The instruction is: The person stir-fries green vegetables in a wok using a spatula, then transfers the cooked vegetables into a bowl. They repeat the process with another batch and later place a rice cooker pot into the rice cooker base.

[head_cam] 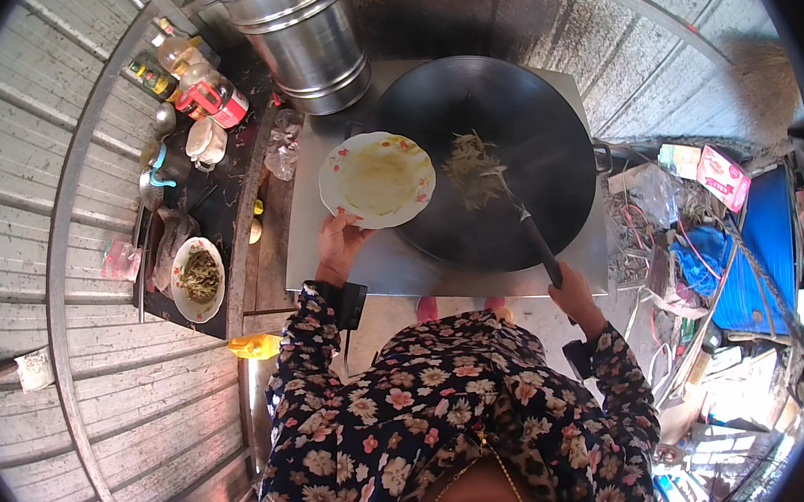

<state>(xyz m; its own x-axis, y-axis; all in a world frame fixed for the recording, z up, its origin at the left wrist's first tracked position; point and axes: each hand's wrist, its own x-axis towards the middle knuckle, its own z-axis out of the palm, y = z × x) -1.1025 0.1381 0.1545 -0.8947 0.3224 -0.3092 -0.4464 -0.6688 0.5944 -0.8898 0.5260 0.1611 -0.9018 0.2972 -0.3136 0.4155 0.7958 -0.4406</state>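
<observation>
My left hand (342,240) grips the near rim of a white plate (383,179) with red flower prints, tilted over the left edge of a large black wok (550,145). Yellowish residue coats the plate, and no solid food shows on it. In my right hand (575,292) is the dark handle of a wok spatula (535,236). Its metal blade touches a small heap of shredded food (470,166) inside the wok. The food looks like pale, greenish-brown strips; its exact kind cannot be told. Faint haze hangs over the wok's dark surface.
A tall metal pot (304,37) stands behind the plate. On the dark left counter are a scalloped dish of greenish food (198,279), condiment bottles (217,104) and a white jar (206,140). A blue barrel (754,256), sticks and clutter lie at right.
</observation>
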